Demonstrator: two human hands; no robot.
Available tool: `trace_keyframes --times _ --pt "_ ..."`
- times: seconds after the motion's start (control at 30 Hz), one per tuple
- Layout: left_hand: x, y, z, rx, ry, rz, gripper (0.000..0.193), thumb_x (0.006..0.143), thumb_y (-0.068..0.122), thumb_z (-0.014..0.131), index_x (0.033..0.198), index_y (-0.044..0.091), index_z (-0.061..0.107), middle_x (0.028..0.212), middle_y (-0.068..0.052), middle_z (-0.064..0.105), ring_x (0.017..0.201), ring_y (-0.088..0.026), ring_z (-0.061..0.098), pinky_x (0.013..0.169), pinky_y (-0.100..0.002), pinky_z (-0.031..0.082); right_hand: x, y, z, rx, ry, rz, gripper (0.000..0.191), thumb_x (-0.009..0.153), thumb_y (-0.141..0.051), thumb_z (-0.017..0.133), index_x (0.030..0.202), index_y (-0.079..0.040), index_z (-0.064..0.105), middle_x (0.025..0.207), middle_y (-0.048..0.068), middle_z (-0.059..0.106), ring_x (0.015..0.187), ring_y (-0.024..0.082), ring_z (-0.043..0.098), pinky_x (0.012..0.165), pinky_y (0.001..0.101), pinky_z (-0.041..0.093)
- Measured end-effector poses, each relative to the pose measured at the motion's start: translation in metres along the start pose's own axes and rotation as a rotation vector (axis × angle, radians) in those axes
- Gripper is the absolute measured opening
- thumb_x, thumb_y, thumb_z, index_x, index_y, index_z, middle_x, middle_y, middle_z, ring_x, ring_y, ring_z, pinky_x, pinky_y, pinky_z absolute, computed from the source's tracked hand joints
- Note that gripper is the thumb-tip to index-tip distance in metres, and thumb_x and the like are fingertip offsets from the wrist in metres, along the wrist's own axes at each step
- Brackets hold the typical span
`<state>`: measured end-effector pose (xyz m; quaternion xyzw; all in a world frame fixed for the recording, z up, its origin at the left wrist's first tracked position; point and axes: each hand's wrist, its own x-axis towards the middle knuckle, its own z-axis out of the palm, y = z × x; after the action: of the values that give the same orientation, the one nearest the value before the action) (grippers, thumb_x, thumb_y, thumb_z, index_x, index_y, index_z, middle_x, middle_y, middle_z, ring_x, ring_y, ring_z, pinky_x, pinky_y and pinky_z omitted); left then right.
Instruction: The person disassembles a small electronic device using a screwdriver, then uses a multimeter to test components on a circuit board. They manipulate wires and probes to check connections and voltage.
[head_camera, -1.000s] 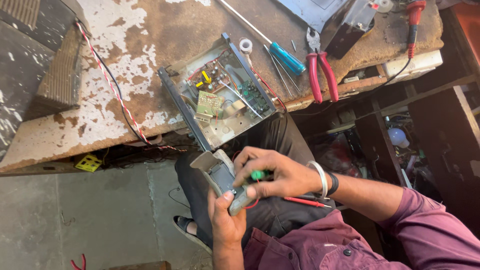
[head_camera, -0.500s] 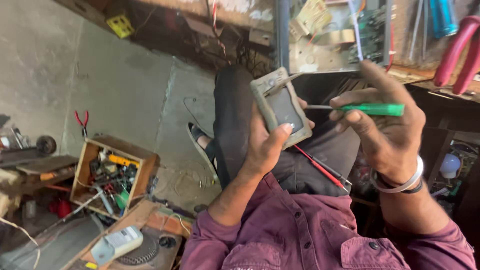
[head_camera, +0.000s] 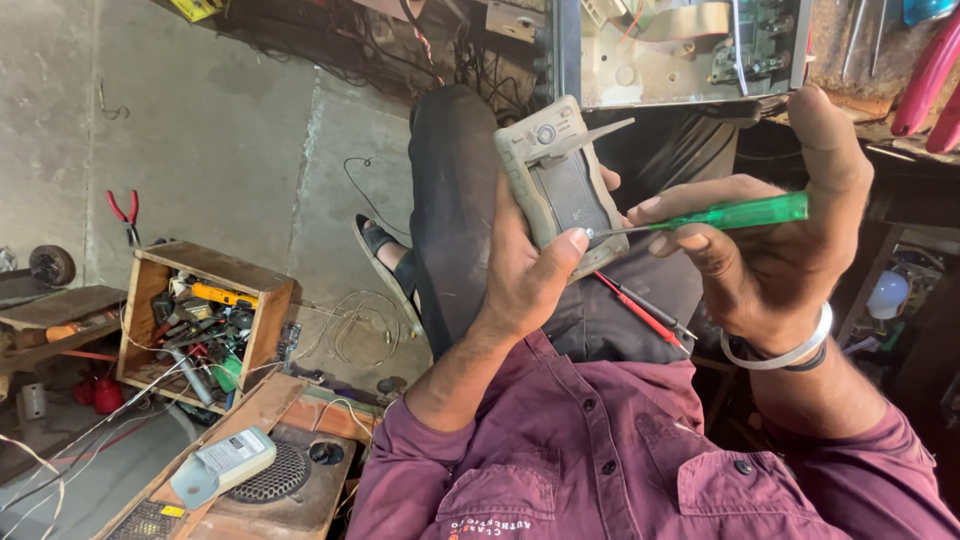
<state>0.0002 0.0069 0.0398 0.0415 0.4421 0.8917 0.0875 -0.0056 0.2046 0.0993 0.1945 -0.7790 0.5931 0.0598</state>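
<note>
Left hand (head_camera: 525, 275) grips a grey handheld meter (head_camera: 560, 185) back-up over the lap, right hand (head_camera: 770, 260) pinches a green screwdriver (head_camera: 735, 213) with its tip at the case's lower edge: screw-working step, likely needing steady tip seating and turning.

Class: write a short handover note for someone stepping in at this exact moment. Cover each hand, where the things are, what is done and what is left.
Left hand: grips a grey handheld meter back-side up over the lap, its fold-out stand raised.
Right hand: holds a green-handled screwdriver, tip set at the meter's lower edge, beside the left thumb.
Nearby: red and black probes lie across the lap; an open metal case with circuit boards sits on the bench above; red pliers at the bench's right end; a wooden box of tools on the floor to the left.
Done: meter turned over, screwdriver placed.
Left: back cover is still on the meter.
</note>
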Motion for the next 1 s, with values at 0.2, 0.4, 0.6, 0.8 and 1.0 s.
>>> trace_keyframes --times 0.2,0.4,0.6,0.8,1.0 --pt "0.001 -0.001 -0.002 0.023 -0.004 0.011 0.070 0.096 0.015 0.060 0.155 0.002 0.027 0.132 -0.020 0.057 0.116 -0.023 0.065 0.105 -0.039 0.058 0.001 -0.002 -0.002 -0.005 -0.030 0.024 0.078 0.107 -0.017 0.066 0.163 -0.005 0.013 0.100 0.025 0.072 0.090 0.031 0.079 0.077 0.0345 0.065" --pt "-0.001 -0.001 -0.003 0.038 0.008 -0.002 0.068 0.094 0.014 0.058 0.154 0.001 0.029 0.132 -0.020 0.059 0.117 -0.022 0.065 0.105 -0.038 0.057 0.007 -0.004 -0.001 0.051 -0.037 0.055 0.081 0.105 -0.021 0.067 0.162 -0.004 0.012 0.098 0.024 0.073 0.083 0.028 0.077 0.072 0.0315 0.062" --pt "0.000 -0.001 -0.002 0.043 -0.007 -0.005 0.065 0.094 0.013 0.058 0.150 0.000 0.029 0.133 -0.020 0.059 0.118 -0.022 0.065 0.107 -0.038 0.056 0.007 -0.003 -0.004 0.014 -0.068 0.018 0.079 0.103 -0.020 0.067 0.161 -0.005 0.016 0.097 0.024 0.073 0.081 0.027 0.077 0.071 0.0312 0.062" --pt "-0.001 -0.004 -0.003 -0.029 0.021 -0.057 0.065 0.093 0.010 0.055 0.150 0.000 0.027 0.134 -0.019 0.059 0.116 -0.024 0.067 0.107 -0.042 0.057 0.021 -0.004 -0.004 -0.167 -0.131 -0.154 0.073 0.103 -0.018 0.073 0.158 -0.006 0.026 0.100 0.018 0.076 0.088 0.025 0.081 0.073 0.0286 0.060" --pt "0.000 -0.014 -0.003 0.036 0.043 -0.024 0.064 0.094 0.007 0.053 0.153 0.000 0.027 0.134 -0.020 0.060 0.120 -0.023 0.064 0.113 -0.040 0.054 0.036 -0.021 -0.002 -0.398 -0.261 -0.300 0.060 0.093 -0.019 0.081 0.140 -0.010 0.045 0.100 0.011 0.076 0.085 0.022 0.078 0.065 0.0273 0.059"
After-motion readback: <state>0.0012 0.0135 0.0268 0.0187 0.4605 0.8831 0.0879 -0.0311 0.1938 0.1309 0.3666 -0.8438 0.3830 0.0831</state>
